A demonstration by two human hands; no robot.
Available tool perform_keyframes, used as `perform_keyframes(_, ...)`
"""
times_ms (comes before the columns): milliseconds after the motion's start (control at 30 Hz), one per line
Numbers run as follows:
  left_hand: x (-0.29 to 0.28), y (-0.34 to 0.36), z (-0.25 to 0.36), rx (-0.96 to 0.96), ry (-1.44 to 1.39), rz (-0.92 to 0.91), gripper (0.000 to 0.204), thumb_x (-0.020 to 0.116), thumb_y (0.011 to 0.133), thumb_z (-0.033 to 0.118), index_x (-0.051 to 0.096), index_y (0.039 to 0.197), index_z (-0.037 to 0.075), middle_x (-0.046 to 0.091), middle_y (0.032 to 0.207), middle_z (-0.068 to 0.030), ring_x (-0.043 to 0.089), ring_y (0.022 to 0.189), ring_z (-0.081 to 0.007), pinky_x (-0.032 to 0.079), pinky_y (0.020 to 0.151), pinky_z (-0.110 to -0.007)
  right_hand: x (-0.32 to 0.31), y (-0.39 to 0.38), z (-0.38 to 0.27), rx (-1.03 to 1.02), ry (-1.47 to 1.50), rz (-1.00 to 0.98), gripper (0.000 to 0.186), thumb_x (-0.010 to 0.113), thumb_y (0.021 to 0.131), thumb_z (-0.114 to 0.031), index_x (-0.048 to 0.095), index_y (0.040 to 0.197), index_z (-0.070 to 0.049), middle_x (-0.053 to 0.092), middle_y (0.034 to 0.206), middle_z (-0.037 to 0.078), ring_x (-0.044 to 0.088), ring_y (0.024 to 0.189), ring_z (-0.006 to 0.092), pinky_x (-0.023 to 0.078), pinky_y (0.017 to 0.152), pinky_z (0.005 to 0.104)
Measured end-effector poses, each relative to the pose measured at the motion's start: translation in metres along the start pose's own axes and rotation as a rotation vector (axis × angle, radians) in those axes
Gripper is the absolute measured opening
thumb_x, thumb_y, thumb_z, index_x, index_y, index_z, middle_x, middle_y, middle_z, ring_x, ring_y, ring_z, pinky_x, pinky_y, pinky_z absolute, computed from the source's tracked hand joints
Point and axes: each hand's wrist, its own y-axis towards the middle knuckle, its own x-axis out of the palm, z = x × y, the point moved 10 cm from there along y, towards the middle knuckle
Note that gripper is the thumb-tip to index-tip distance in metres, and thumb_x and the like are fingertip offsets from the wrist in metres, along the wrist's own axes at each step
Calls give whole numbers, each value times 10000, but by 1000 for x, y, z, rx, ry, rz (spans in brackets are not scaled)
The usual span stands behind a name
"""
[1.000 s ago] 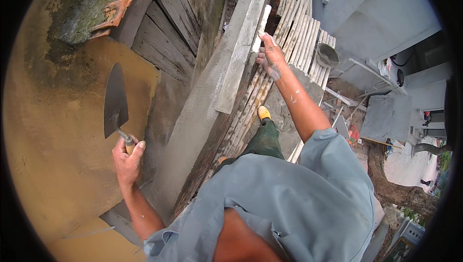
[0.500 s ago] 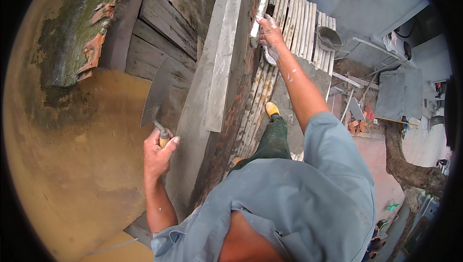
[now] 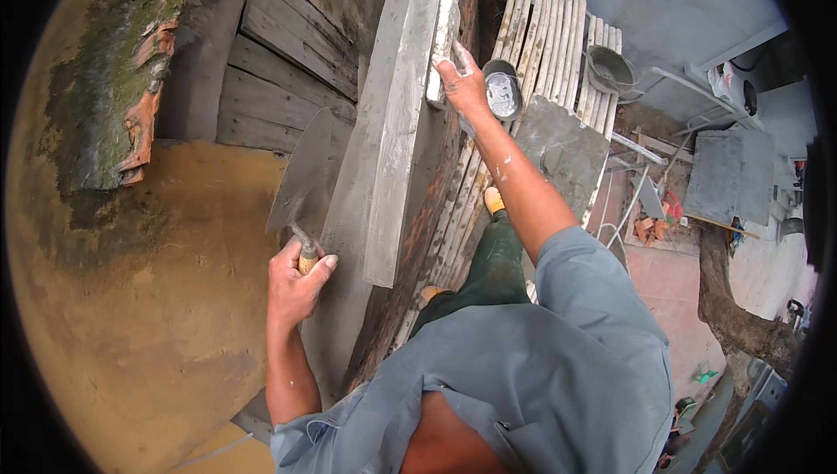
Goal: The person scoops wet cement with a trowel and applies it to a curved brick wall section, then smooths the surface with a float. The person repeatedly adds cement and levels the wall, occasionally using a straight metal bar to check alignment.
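Observation:
My left hand (image 3: 296, 286) is closed round the wooden handle of a trowel (image 3: 302, 173), whose broad grey blade points up beside the wall. Farther forward, my right hand (image 3: 462, 81) grips a long, whitish plastering float (image 3: 444, 47), seen nearly edge-on. The float is at the right edge of the pale, straight-edged strip (image 3: 405, 134) along the top of the grey rendered wall (image 3: 349, 212). I cannot tell whether it touches the surface. Just right of that hand stands an oval container (image 3: 503, 90) with greyish-white wet contents.
My booted foot (image 3: 494, 200) is on the pole walkway (image 3: 540, 38) right of the wall, near a grey board (image 3: 562, 147). A round bucket (image 3: 612, 68) stands farther right. Weathered planks (image 3: 261, 95) and a mossy tiled edge (image 3: 144, 116) lie left. Below right are rubble (image 3: 654, 228) and a tree trunk (image 3: 719, 282).
My right hand has brought the float left, toward the wall top, uncovering the oval container. The trowel in my left hand appears slightly lower and farther right; the whole view has shifted a little.

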Motion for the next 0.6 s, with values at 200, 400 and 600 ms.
perform_keyframes(200,-4,17,-12,-72,-35,67,220,781,853,159,592,838,48,502,724,50,432,681,-72,370,604,-277,-22,170,-6,-77,-200,67,774,769,913,-493,530,1517,-72,696,1108,49,612,845,103,507,681,292)
perform_keyframes(400,-12,23,-24,-117,-54,71,203,774,864,140,593,851,50,496,735,55,424,685,-65,361,607,-266,-9,56,8,76,-40,-57,854,792,900,-378,435,1530,75,668,1302,178,637,1162,164,505,968,279)
perform_keyframes(600,-23,29,-18,-69,-35,88,196,767,869,132,591,846,48,507,723,51,437,674,-62,369,601,-262,6,-106,9,216,25,-111,978,801,912,-447,316,1590,65,681,1241,166,672,1071,199,527,950,317)
